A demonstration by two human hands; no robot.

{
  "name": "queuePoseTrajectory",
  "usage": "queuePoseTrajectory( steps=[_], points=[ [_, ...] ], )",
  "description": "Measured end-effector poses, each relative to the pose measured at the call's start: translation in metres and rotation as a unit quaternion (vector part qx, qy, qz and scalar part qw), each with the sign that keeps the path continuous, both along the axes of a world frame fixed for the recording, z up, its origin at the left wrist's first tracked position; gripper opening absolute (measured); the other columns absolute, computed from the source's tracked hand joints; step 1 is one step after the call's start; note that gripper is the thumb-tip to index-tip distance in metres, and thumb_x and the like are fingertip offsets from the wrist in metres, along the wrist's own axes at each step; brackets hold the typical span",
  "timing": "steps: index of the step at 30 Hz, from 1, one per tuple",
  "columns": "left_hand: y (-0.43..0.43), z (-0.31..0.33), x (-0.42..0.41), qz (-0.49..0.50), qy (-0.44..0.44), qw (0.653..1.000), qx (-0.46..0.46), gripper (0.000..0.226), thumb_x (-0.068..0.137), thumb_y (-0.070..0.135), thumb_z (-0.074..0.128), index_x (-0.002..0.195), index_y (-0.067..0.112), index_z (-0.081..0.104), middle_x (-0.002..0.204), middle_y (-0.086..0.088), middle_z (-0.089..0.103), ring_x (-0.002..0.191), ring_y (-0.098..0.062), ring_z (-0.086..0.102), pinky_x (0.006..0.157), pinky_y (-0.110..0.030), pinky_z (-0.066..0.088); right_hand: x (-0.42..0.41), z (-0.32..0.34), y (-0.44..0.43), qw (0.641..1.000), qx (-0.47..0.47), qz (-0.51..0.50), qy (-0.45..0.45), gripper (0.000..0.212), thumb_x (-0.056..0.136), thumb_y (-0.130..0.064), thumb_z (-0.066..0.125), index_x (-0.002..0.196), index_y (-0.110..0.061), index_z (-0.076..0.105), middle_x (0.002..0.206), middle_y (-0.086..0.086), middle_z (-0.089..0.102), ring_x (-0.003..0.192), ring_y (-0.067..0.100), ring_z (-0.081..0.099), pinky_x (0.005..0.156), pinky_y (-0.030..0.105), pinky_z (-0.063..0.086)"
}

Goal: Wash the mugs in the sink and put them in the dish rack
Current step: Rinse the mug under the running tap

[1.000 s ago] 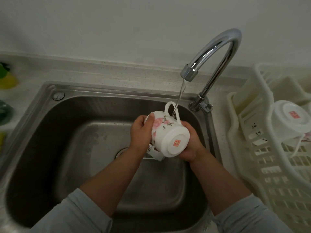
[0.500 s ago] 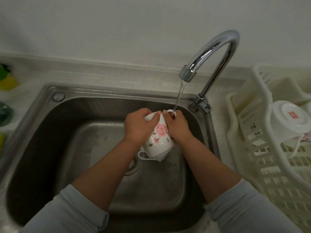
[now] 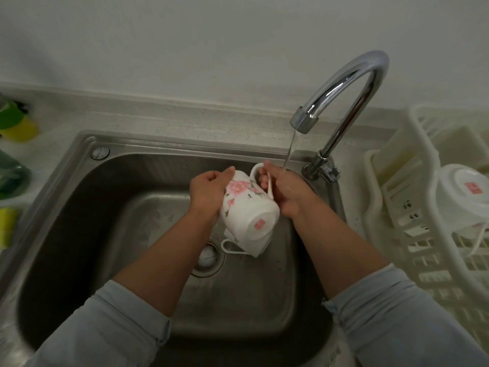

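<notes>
A white mug with pink flowers (image 3: 247, 207) is held over the steel sink (image 3: 87, 197), its base with a red stamp turned toward me. My left hand (image 3: 209, 192) grips its left side. My right hand (image 3: 287, 192) holds it at the handle, fingers through the loop, and the water stream from the chrome faucet (image 3: 344, 83) falls on this hand. A second white mug (image 3: 252, 247) lies on the sink floor under the held one, mostly hidden, its handle showing. At the right stands the cream dish rack (image 3: 412, 234) with an upside-down white mug (image 3: 465, 194) in it.
The drain (image 3: 209, 258) sits at the sink's middle, just left of the lying mug. Green and yellow bottles and items (image 3: 16, 123) stand on the counter at the far left. The wall runs close behind the faucet.
The mug has turned in my hands so its base faces me again. My right hand moved to the handle under the water stream; both hands sit slightly higher and to the right.
</notes>
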State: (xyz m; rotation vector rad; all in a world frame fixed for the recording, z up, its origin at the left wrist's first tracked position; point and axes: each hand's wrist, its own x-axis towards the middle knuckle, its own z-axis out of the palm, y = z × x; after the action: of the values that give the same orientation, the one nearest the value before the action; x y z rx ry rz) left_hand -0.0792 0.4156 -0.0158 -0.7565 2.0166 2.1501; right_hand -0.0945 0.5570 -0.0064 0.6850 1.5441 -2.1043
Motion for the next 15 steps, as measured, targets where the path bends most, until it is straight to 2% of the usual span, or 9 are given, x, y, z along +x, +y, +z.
queuePoseTrajectory(
  steps=[2, 4, 6, 7, 9, 11, 14, 15],
  points=[
    [0.0, -0.008, -0.004, 0.035, -0.068, 0.992, 0.105, 0.017, 0.084, 0.024, 0.068, 0.08, 0.007, 0.066, 0.077, -0.01, 0.069, 0.075, -0.026, 0.067, 0.073, -0.036, 0.056, 0.007, -0.003, -0.001, 0.999, -0.02, 0.013, 0.044, 0.031, 0.094, -0.03, 0.052, 0.068, -0.014, 0.058, 0.06, 0.001, 0.058, 0.054, 0.012, 0.055, 0.061, 0.029, 0.047],
    [0.004, -0.016, -0.006, 0.039, -0.129, 0.966, 0.223, 0.024, 0.083, 0.024, 0.066, 0.098, 0.005, 0.067, 0.088, -0.011, 0.071, 0.078, -0.028, 0.068, 0.074, -0.039, 0.057, 0.014, -0.004, -0.002, 0.995, -0.063, 0.007, 0.072, 0.021, 0.093, -0.028, 0.052, 0.086, -0.011, 0.064, 0.078, 0.007, 0.064, 0.073, 0.018, 0.06, 0.072, 0.034, 0.05],
    [0.008, -0.021, -0.009, 0.048, -0.161, 0.939, 0.299, 0.031, 0.083, 0.023, 0.065, 0.108, 0.006, 0.065, 0.101, -0.011, 0.069, 0.085, -0.028, 0.067, 0.077, -0.041, 0.056, 0.021, -0.006, -0.004, 0.991, -0.089, 0.0, 0.102, 0.033, 0.091, -0.032, 0.052, 0.107, -0.006, 0.063, 0.098, 0.012, 0.067, 0.091, 0.023, 0.063, 0.084, 0.038, 0.051],
    [0.01, -0.023, -0.011, 0.05, -0.169, 0.933, 0.313, 0.036, 0.081, 0.022, 0.065, 0.112, 0.006, 0.065, 0.108, -0.012, 0.068, 0.092, -0.029, 0.067, 0.082, -0.043, 0.054, 0.025, -0.006, -0.004, 0.989, -0.078, 0.0, 0.123, 0.033, 0.092, -0.033, 0.051, 0.107, -0.006, 0.063, 0.097, 0.01, 0.07, 0.091, 0.02, 0.066, 0.084, 0.036, 0.053],
    [0.016, -0.026, -0.011, 0.04, -0.176, 0.932, 0.315, 0.046, 0.076, 0.022, 0.067, 0.12, 0.006, 0.063, 0.12, -0.013, 0.064, 0.106, -0.031, 0.064, 0.09, -0.047, 0.05, 0.032, -0.006, -0.002, 0.986, -0.046, -0.003, 0.162, 0.023, 0.094, -0.026, 0.046, 0.096, -0.012, 0.064, 0.08, 0.0, 0.073, 0.077, 0.011, 0.069, 0.073, 0.025, 0.056],
    [0.023, -0.027, -0.009, 0.038, -0.18, 0.938, 0.294, 0.042, 0.078, 0.022, 0.065, 0.117, 0.007, 0.064, 0.118, -0.012, 0.065, 0.109, -0.032, 0.062, 0.091, -0.045, 0.05, 0.035, -0.009, 0.003, 0.986, -0.04, -0.022, 0.159, 0.02, 0.094, -0.023, 0.045, 0.092, -0.015, 0.063, 0.075, -0.002, 0.073, 0.074, 0.011, 0.069, 0.069, 0.025, 0.056],
    [0.031, -0.027, -0.005, 0.029, -0.168, 0.963, 0.209, 0.017, 0.083, 0.025, 0.063, 0.089, 0.011, 0.069, 0.097, -0.01, 0.07, 0.097, -0.029, 0.065, 0.082, -0.037, 0.052, 0.034, -0.013, 0.015, 0.996, -0.051, -0.026, 0.069, 0.029, 0.092, -0.04, 0.044, 0.096, -0.019, 0.064, 0.086, 0.002, 0.072, 0.089, 0.024, 0.063, 0.078, 0.039, 0.051],
    [0.033, -0.024, -0.003, 0.004, -0.153, 0.973, 0.172, 0.016, 0.086, 0.027, 0.06, 0.083, 0.013, 0.068, 0.092, -0.009, 0.069, 0.092, -0.027, 0.063, 0.078, -0.034, 0.05, 0.033, -0.014, 0.02, 0.998, -0.049, -0.024, 0.028, 0.036, 0.091, -0.047, 0.042, 0.098, -0.021, 0.065, 0.093, 0.005, 0.071, 0.094, 0.027, 0.061, 0.083, 0.045, 0.047]
  ],
)
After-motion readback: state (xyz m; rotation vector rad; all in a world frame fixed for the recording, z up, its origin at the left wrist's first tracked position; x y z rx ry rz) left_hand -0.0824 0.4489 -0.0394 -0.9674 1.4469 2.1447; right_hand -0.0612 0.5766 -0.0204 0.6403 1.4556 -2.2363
